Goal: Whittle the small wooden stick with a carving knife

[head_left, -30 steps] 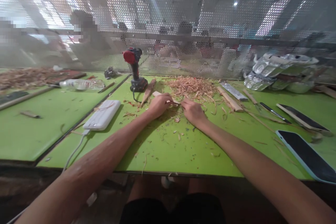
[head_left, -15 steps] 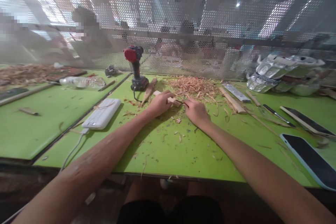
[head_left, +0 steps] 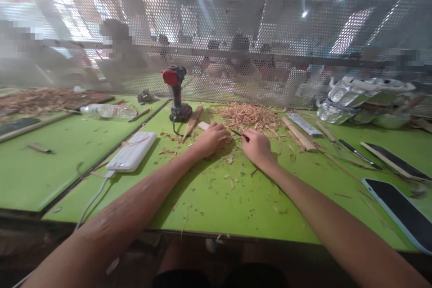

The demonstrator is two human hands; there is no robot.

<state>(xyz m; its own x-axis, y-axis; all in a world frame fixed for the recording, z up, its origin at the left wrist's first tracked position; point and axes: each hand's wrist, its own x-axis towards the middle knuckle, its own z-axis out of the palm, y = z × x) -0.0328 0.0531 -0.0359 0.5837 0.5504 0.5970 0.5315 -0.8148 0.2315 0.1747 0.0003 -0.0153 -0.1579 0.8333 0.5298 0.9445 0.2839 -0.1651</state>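
My left hand (head_left: 214, 139) is closed over a small flat piece of pale wood (head_left: 203, 125), pressing it to the green table. Only the wood's far left end shows; the rest lies under the fingers. My right hand (head_left: 257, 147) is closed around a thin, dark, blade-like tool (head_left: 235, 132). The tool's tip points left toward the left hand's fingertips. Whether it touches the wood I cannot tell. Small wood chips (head_left: 230, 160) are scattered on the table just in front of both hands.
Behind my hands lies a heap of shavings (head_left: 249, 116). A red and black cordless drill (head_left: 176, 92) stands back left, near a white power bank (head_left: 132, 152). Wood strips (head_left: 299, 134), a phone (head_left: 398, 211) and foil-like packages (head_left: 361, 99) sit right. A perforated metal screen (head_left: 209, 72) bounds the back.
My left hand has shifted slightly right and now covers more of the wood. My right hand has moved a little right and turned, and more of the dark tool shows.
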